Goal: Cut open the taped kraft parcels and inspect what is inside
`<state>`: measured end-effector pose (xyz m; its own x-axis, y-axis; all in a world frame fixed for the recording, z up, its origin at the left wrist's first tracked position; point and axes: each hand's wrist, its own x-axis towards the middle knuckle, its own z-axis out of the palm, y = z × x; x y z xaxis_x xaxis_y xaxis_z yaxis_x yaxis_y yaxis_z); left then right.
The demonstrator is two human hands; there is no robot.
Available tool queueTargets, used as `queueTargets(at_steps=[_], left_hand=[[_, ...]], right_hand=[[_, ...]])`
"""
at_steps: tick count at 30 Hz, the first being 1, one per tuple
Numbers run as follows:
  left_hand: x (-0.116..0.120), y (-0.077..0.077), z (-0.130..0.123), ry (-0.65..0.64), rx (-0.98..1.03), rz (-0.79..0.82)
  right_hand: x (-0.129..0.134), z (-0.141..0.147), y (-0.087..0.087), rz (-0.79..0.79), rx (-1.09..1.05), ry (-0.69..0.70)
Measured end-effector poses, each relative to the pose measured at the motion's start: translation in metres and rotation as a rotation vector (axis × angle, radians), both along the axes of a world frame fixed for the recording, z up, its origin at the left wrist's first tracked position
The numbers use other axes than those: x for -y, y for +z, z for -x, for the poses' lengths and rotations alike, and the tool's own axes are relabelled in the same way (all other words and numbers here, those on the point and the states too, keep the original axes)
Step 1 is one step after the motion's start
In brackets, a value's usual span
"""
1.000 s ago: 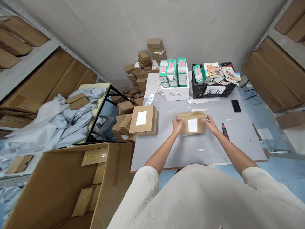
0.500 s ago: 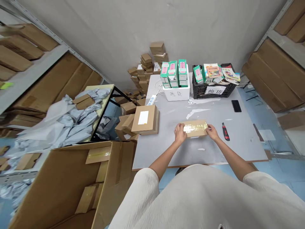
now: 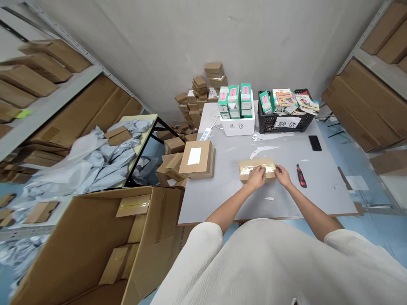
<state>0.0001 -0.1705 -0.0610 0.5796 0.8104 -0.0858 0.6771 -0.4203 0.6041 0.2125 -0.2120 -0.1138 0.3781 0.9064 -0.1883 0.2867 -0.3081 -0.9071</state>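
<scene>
A small brown cardboard box (image 3: 247, 176) lies on the grey table in front of me, with shiny yellowish clear tape (image 3: 246, 168) along its top. My left hand (image 3: 257, 177) rests on top of the box, its fingers laid over the tape. At the box's right end, my right hand (image 3: 282, 175) pinches what looks like the loose end of the tape, thumb and finger together. A red and black utility knife (image 3: 301, 176) lies just right of that hand.
A larger labelled carton (image 3: 200, 160) stands at the table's left edge. Behind are a white bin (image 3: 238, 127) of green boxes and a black crate (image 3: 267, 123) of books. A phone (image 3: 315, 143) lies at the right. A big open carton (image 3: 162, 220) stands on the left.
My left hand has moved right, from the box's left end onto the taped top. The right hand stays at the right end. The view has shifted slightly.
</scene>
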Motion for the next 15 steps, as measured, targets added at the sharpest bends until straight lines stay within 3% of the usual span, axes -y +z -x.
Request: queueTargets(at_steps=[4, 8, 12, 15], left_hand=[[-0.007, 0.012, 0.007, 0.030, 0.071, -0.019], [-0.015, 0.026, 0.025, 0.073, 0.186, -0.076], [-0.018, 0.035, 0.056, 0.175, 0.178, -0.074], [-0.019, 0.039, 0.081, 0.228, 0.158, -0.063]], right_hand=[[-0.009, 0.027, 0.025, -0.103, -0.033, -0.003], [-0.022, 0.060, 0.044, -0.190, -0.137, 0.101], [-0.033, 0.076, 0.042, -0.207, -0.152, 0.161], [-0.039, 0.074, 0.032, -0.155, 0.027, 0.148]])
